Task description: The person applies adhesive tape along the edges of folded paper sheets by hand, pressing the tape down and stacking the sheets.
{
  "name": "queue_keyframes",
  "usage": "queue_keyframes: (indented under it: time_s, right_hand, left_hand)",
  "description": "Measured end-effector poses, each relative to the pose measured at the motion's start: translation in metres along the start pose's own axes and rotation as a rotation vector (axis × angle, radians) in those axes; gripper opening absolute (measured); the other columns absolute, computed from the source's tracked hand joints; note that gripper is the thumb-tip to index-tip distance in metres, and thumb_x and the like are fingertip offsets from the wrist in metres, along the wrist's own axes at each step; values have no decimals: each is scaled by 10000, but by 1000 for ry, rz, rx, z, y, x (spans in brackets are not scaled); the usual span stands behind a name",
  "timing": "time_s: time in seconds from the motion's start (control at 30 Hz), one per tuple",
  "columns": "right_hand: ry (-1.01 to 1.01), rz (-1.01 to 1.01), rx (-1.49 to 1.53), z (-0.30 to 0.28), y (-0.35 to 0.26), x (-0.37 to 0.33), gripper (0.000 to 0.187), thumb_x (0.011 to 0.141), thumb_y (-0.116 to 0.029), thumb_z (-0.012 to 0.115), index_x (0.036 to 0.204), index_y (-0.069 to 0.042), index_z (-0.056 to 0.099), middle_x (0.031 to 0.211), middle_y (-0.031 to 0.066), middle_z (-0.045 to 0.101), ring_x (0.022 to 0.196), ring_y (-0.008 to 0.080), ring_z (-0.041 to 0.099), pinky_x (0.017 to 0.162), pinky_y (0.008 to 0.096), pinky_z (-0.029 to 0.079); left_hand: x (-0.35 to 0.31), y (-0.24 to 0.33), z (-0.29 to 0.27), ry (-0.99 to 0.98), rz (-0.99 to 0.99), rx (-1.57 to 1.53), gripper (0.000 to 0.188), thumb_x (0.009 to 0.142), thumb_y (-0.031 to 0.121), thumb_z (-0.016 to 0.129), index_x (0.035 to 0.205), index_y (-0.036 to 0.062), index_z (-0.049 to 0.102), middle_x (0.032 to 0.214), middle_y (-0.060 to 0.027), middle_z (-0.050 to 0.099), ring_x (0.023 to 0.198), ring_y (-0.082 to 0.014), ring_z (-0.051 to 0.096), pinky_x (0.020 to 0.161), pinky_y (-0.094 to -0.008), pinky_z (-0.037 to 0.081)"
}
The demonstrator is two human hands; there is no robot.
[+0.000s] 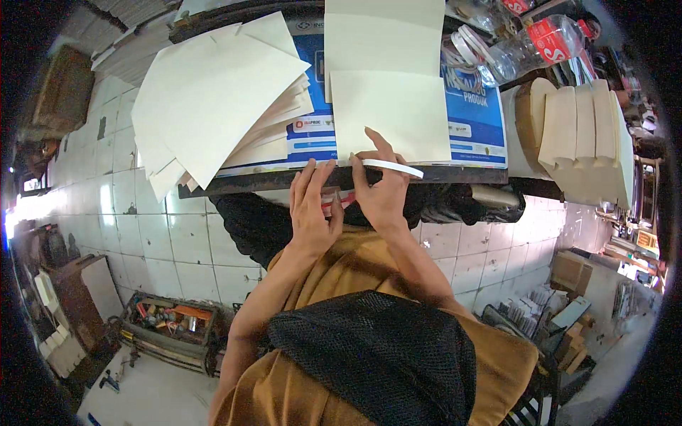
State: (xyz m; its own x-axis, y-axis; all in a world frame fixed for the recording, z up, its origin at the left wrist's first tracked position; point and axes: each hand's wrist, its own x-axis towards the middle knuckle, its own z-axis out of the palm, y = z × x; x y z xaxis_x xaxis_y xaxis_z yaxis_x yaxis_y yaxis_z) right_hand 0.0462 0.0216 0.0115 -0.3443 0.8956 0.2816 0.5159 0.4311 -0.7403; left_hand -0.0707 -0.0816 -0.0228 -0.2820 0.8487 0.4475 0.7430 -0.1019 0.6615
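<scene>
Along the near edge of the worktop (469,175), the right hand (386,195) grasped a thin, curved white band (398,167), which stuck out rightward past the fingers, by the lower edge of a cream sheet (391,117). Near that sheet's lower left corner, the left hand (310,216) looked released, fingers extended and thumb apart. Loose cream sheets (220,99) overlapped to the left; a plastic bottle (536,48) lay at the far right.

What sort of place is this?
Likely a small workshop, perhaps for paper goods: a pile of cream sheets, a cluttered open crate on the left and a cardboard box on the right.
</scene>
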Motion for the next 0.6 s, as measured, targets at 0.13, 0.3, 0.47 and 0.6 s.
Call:
queue_keyframes:
  time_s: [0.13, 0.3, 0.47, 0.6]
  right_hand:
    - [-8, 31, 45, -2, -2, 1, 571, 889, -90, 740, 1428, -148, 561, 942, 22, 751, 928, 198, 703, 1006, 419, 392]
    - [-11, 6, 37, -4, -1, 2, 541, 889, -91, 739, 1404, -141, 578, 940, 27, 747, 928, 197, 702, 1015, 430, 397]
    - [-48, 3, 11, -13, -4, 6, 530, 886, -97, 757, 1388, -89, 587, 957, 49, 758, 944, 198, 698, 990, 407, 438]
    - [144, 212, 271, -39, 17, 5, 506, 938, -174, 746, 1384, -8, 575, 1213, 138, 726, 1073, 241, 685, 871, 377, 541]
  left_hand:
    - [-1, 0, 4, -24, -4, 17, 710, 816, 1, 678, 1476, -8, 416, 1482, -115, 554, 1444, -383, 421, 1176, -553, 282]
    - [0, 0, 11, -93, -15, 101, 740, 809, 53, 706, 1488, 17, 414, 1483, -78, 559, 1464, -346, 405, 1197, -519, 208]
    - [-3, -1, 19, -15, 42, 157, 767, 835, 133, 720, 1528, 63, 397, 1434, -82, 592, 1452, -329, 429, 1180, -545, 178]
    - [2, 7, 15, -100, 37, 242, 760, 870, 195, 708, 1542, 62, 380, 1372, -97, 625, 1456, -346, 423, 1189, -558, 151]
